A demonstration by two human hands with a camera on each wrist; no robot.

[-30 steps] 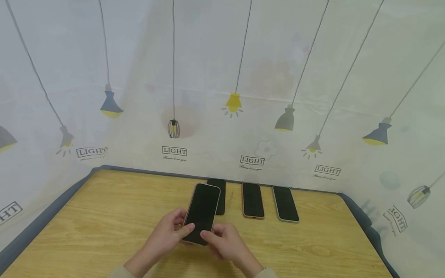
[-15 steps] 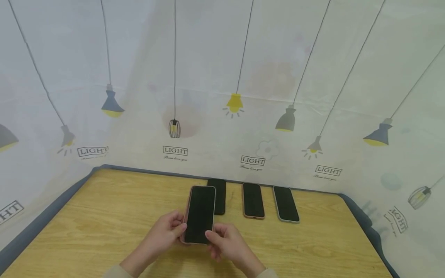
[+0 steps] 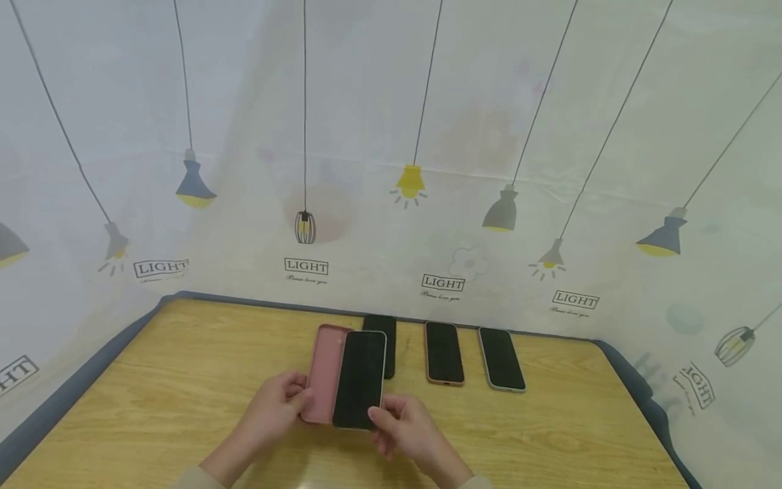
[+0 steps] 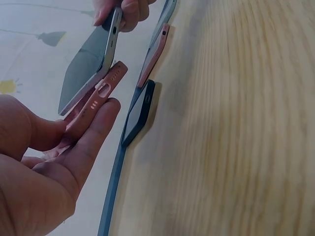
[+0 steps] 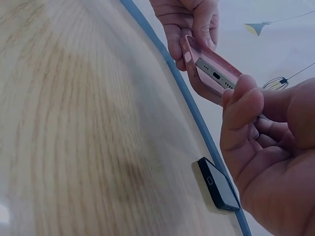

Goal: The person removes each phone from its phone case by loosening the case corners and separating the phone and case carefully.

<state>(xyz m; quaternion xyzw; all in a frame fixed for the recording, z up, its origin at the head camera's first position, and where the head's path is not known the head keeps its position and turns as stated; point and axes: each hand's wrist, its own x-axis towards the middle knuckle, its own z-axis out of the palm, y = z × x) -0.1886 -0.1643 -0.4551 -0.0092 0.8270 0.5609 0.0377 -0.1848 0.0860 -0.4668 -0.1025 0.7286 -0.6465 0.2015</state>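
My left hand (image 3: pixel 275 407) pinches a pink phone case (image 3: pixel 322 373) by its left side, thumb inside and fingers beneath. A smartphone (image 3: pixel 360 380) with a dark screen and pale frame lies partly over the case, shifted to its right. My right hand (image 3: pixel 406 428) grips the phone's lower right corner between thumb and fingers. In the left wrist view, the port cutout of the pink case (image 4: pixel 101 91) shows, with the phone (image 4: pixel 88 69) tilted out of it. The right wrist view shows the phone's bottom edge (image 5: pixel 216 76) inside the case opening. Both things are held above the table.
Behind the held phone, a black-cased phone (image 3: pixel 389 346) lies on the wooden table (image 3: pixel 183 380). Farther right lie a phone in a pink case (image 3: pixel 444 353) and one with a pale edge (image 3: pixel 502 360). A curtain printed with lamps (image 3: pixel 366 136) hangs along the table's far edge.
The phone has come out of the pink case and slid right, uncovering the case's inside. My left hand moved slightly left with the case, while my right hand kept its grip on the phone.
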